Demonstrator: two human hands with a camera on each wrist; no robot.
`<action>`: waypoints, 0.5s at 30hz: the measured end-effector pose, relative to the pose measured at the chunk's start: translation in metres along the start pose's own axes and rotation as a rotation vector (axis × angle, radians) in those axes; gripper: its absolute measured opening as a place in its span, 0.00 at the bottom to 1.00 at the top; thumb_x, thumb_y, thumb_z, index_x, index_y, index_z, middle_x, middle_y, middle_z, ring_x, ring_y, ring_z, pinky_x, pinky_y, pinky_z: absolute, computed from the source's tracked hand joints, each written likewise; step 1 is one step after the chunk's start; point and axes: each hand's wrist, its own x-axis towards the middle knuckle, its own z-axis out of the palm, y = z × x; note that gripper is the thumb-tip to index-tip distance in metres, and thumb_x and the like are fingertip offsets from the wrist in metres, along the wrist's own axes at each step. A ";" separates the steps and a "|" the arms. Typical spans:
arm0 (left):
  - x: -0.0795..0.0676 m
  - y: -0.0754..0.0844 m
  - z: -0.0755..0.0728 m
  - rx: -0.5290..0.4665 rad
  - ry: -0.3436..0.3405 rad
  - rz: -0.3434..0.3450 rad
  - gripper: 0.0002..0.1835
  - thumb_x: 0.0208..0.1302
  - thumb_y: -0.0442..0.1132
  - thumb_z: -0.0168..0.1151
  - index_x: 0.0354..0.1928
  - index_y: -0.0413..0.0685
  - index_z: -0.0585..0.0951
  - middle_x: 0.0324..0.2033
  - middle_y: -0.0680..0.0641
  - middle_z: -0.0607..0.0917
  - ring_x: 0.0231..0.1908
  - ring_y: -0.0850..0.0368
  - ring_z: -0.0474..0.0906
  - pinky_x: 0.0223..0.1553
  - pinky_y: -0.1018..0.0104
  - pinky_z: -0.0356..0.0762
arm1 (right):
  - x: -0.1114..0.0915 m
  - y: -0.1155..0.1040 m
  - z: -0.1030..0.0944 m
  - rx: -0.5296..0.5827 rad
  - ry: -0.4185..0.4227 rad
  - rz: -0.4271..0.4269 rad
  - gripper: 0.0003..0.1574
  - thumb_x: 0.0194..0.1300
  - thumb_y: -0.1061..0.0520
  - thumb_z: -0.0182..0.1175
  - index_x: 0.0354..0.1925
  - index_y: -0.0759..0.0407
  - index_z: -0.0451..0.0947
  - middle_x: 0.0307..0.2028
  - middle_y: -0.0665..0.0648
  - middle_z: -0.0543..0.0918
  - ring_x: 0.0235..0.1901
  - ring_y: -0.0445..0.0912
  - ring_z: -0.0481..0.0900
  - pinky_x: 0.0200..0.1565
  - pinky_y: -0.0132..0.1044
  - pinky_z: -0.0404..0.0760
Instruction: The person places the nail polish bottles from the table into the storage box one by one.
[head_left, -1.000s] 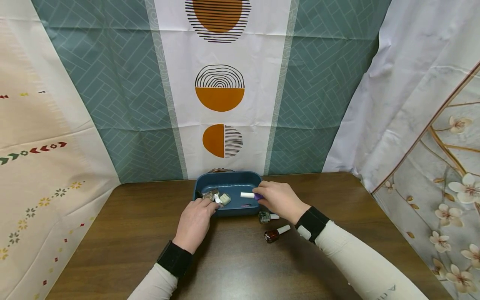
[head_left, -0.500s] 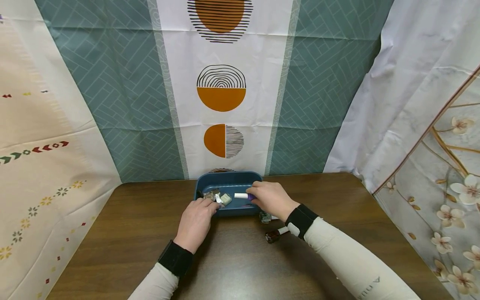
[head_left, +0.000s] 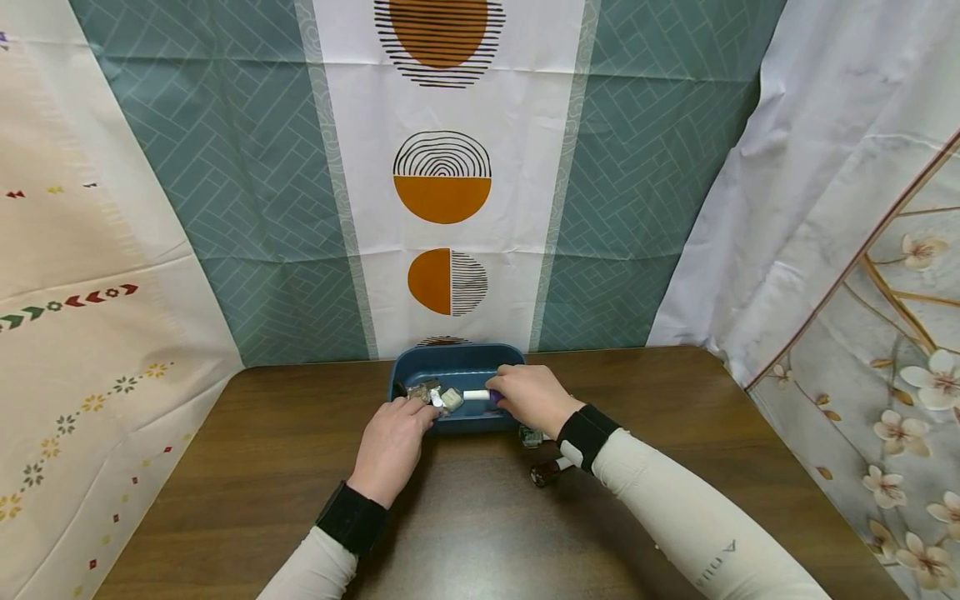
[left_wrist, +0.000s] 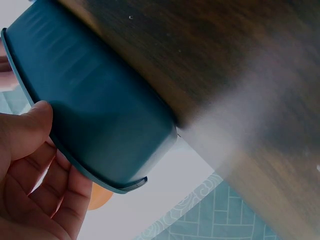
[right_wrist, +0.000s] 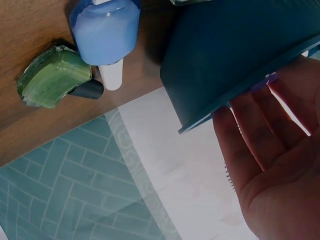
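A dark blue plastic bin [head_left: 420,360] sits at the back of the table. My left hand [head_left: 393,442] grips its near left rim, the thumb [left_wrist: 37,122] against the outer wall in the left wrist view. My right hand [head_left: 534,397] reaches over the bin's right side and pinches a purple nail polish bottle with a white cap [head_left: 476,395]. That bottle points left, low inside the bin. Several small bottles lie in the bin's left end, among them a pale greenish one [head_left: 452,399]; my left fingers partly cover the others.
On the table before the bin lie a dark glittery bottle [head_left: 530,436] and a dark red one [head_left: 544,474], both partly behind my right wrist. The right wrist view shows a blue bottle [right_wrist: 106,32] and a green bottle [right_wrist: 55,77] beside the bin. Patterned cloth [head_left: 441,283] hangs behind.
My right hand has moved left and slightly down into the bin with the purple bottle, its white cap now beside the greenish bottle. The left hand has stayed on the rim.
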 end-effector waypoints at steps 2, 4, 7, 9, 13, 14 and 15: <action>0.000 0.000 0.000 0.000 0.003 0.002 0.13 0.60 0.30 0.68 0.47 0.49 0.87 0.41 0.52 0.85 0.42 0.54 0.77 0.47 0.62 0.73 | 0.002 -0.001 0.001 -0.002 -0.007 -0.001 0.19 0.59 0.51 0.72 0.50 0.49 0.86 0.37 0.48 0.82 0.33 0.39 0.78 0.38 0.33 0.79; 0.000 0.000 0.000 0.000 0.012 0.005 0.13 0.60 0.31 0.68 0.47 0.49 0.87 0.40 0.52 0.84 0.42 0.54 0.77 0.46 0.62 0.73 | 0.003 -0.002 0.002 -0.009 -0.015 -0.001 0.19 0.59 0.51 0.71 0.50 0.48 0.86 0.37 0.47 0.82 0.33 0.39 0.78 0.37 0.34 0.79; -0.001 0.000 0.000 -0.001 0.024 0.010 0.13 0.60 0.31 0.69 0.47 0.49 0.87 0.39 0.52 0.84 0.41 0.54 0.77 0.45 0.62 0.73 | 0.005 -0.003 0.005 -0.022 -0.020 -0.005 0.17 0.60 0.51 0.71 0.49 0.47 0.86 0.36 0.47 0.82 0.33 0.39 0.78 0.37 0.34 0.79; -0.001 0.000 0.000 0.000 0.028 0.014 0.12 0.60 0.31 0.69 0.46 0.49 0.87 0.39 0.52 0.84 0.40 0.54 0.77 0.44 0.62 0.73 | 0.008 -0.004 0.006 -0.030 -0.026 -0.012 0.15 0.60 0.51 0.71 0.47 0.46 0.86 0.36 0.46 0.81 0.33 0.38 0.77 0.37 0.34 0.78; -0.001 -0.001 0.000 0.003 0.028 0.018 0.12 0.60 0.31 0.69 0.46 0.49 0.87 0.39 0.52 0.84 0.40 0.54 0.77 0.43 0.62 0.73 | 0.012 -0.004 0.008 -0.032 -0.042 -0.026 0.12 0.60 0.52 0.70 0.44 0.47 0.87 0.34 0.46 0.81 0.33 0.38 0.77 0.36 0.35 0.78; -0.001 -0.001 0.000 0.003 0.025 0.017 0.12 0.60 0.31 0.68 0.46 0.49 0.87 0.39 0.52 0.84 0.40 0.54 0.77 0.44 0.62 0.73 | 0.013 -0.005 0.008 -0.032 -0.049 -0.028 0.11 0.60 0.52 0.71 0.44 0.47 0.87 0.34 0.46 0.81 0.33 0.38 0.77 0.36 0.35 0.78; 0.000 -0.001 0.000 0.003 0.023 0.017 0.12 0.60 0.31 0.68 0.46 0.49 0.87 0.39 0.52 0.84 0.40 0.54 0.77 0.44 0.62 0.73 | 0.014 -0.005 0.008 -0.033 -0.055 -0.030 0.11 0.60 0.52 0.71 0.43 0.47 0.87 0.34 0.46 0.81 0.33 0.38 0.77 0.36 0.35 0.78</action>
